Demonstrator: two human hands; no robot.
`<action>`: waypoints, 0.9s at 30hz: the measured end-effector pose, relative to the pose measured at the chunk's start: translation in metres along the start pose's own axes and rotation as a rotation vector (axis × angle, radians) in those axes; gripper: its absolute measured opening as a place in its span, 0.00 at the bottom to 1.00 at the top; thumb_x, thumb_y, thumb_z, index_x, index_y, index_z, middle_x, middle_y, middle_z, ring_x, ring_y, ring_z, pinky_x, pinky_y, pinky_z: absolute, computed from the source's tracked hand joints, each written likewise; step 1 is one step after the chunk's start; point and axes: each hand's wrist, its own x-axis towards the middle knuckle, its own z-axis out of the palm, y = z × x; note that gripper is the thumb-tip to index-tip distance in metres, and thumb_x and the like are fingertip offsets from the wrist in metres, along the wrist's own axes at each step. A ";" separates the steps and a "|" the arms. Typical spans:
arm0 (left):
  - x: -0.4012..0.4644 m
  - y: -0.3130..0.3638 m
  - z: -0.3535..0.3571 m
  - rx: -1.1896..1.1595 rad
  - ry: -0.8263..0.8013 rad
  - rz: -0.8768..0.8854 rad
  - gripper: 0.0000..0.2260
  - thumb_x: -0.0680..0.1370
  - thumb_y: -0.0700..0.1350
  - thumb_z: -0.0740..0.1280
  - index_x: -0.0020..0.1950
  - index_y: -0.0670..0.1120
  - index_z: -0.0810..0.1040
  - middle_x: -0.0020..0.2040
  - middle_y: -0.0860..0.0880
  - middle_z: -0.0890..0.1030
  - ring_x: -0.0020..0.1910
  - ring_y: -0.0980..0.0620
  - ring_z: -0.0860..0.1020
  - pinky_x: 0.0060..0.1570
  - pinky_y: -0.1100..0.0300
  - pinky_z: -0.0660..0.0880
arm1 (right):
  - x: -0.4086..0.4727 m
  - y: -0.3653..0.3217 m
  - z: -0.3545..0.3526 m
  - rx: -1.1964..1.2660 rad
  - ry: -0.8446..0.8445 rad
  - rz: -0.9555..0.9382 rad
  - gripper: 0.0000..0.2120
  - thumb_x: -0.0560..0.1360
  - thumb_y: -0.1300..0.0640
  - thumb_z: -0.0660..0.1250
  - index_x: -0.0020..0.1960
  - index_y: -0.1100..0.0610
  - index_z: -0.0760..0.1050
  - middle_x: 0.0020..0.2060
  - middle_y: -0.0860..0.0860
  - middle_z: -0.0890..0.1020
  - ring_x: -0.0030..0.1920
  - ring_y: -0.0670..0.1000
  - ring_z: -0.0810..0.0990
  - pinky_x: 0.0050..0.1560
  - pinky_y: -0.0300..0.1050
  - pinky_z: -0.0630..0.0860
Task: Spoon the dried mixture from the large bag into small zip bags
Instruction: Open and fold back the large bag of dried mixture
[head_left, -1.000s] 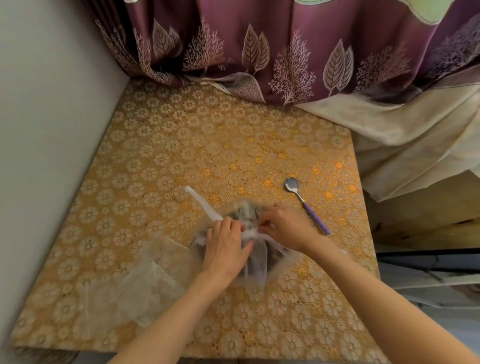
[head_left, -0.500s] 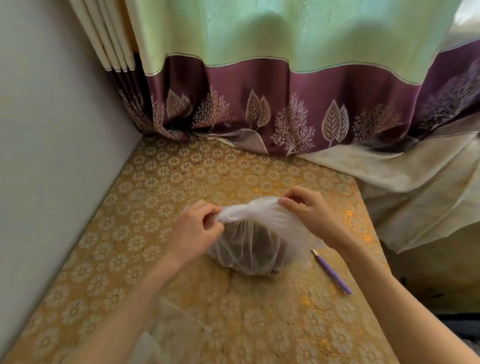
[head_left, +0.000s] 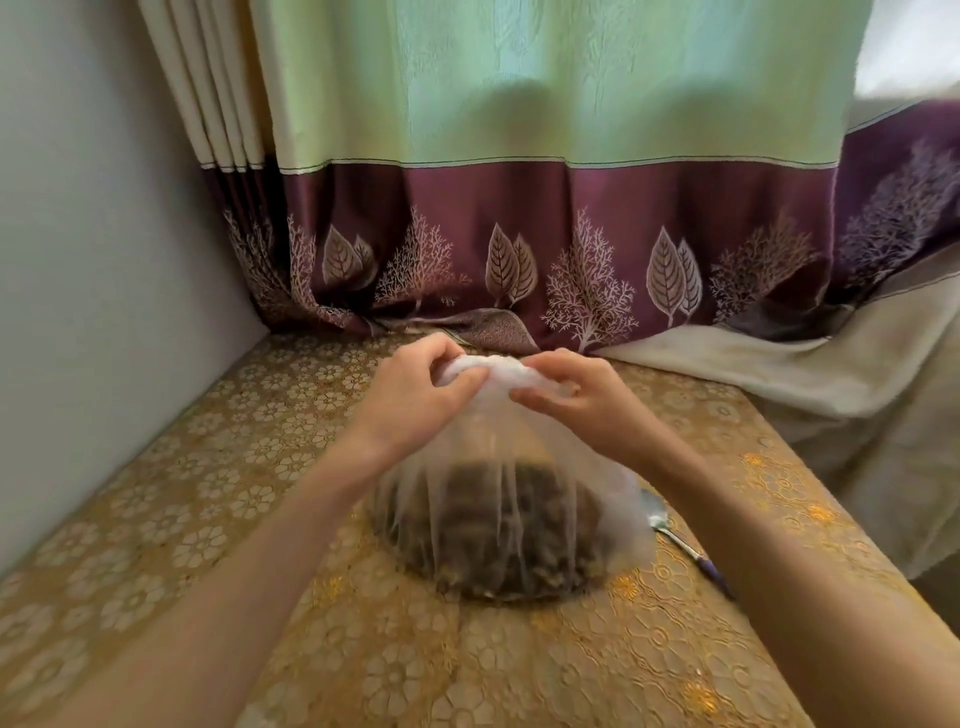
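A large clear plastic bag (head_left: 493, 525) with a dark dried mixture in its bottom sits on the table (head_left: 208, 493). Its bunched white top is lifted above the mixture. My left hand (head_left: 415, 395) pinches the left side of that top and my right hand (head_left: 576, 400) pinches the right side, both with curled fingers. A spoon (head_left: 680, 540) with a purple handle lies on the table just right of the bag, partly behind my right forearm. No small zip bags are in view.
The table wears a gold cloth with a white flower pattern. A grey wall (head_left: 78, 260) runs along its left side. A green and purple curtain (head_left: 519, 208) hangs behind it. A pale cloth (head_left: 831, 374) drapes off the right edge.
Both hands have lifted the bag's top higher and moved closer together on it. The view has tilted up, and the small bags at the near left have left the frame.
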 end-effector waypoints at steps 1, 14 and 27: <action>-0.004 0.000 0.000 0.003 0.030 0.026 0.10 0.74 0.49 0.68 0.41 0.43 0.76 0.35 0.49 0.77 0.34 0.53 0.72 0.37 0.57 0.70 | -0.005 -0.001 0.002 0.081 0.033 0.010 0.05 0.74 0.58 0.69 0.49 0.50 0.79 0.41 0.46 0.81 0.40 0.38 0.76 0.44 0.30 0.72; -0.053 0.009 -0.078 -0.368 0.303 -0.309 0.13 0.77 0.46 0.64 0.34 0.43 0.75 0.24 0.50 0.72 0.24 0.53 0.69 0.27 0.61 0.68 | -0.064 -0.051 -0.034 0.588 0.429 0.302 0.09 0.77 0.57 0.65 0.42 0.59 0.80 0.29 0.49 0.79 0.27 0.43 0.74 0.26 0.34 0.70; -0.114 0.032 -0.115 -0.306 -0.001 -0.459 0.13 0.75 0.52 0.67 0.40 0.43 0.77 0.31 0.48 0.74 0.29 0.53 0.73 0.28 0.64 0.73 | -0.099 -0.115 0.016 -0.319 0.746 -0.341 0.05 0.74 0.62 0.67 0.50 0.59 0.77 0.43 0.50 0.75 0.44 0.52 0.75 0.48 0.42 0.72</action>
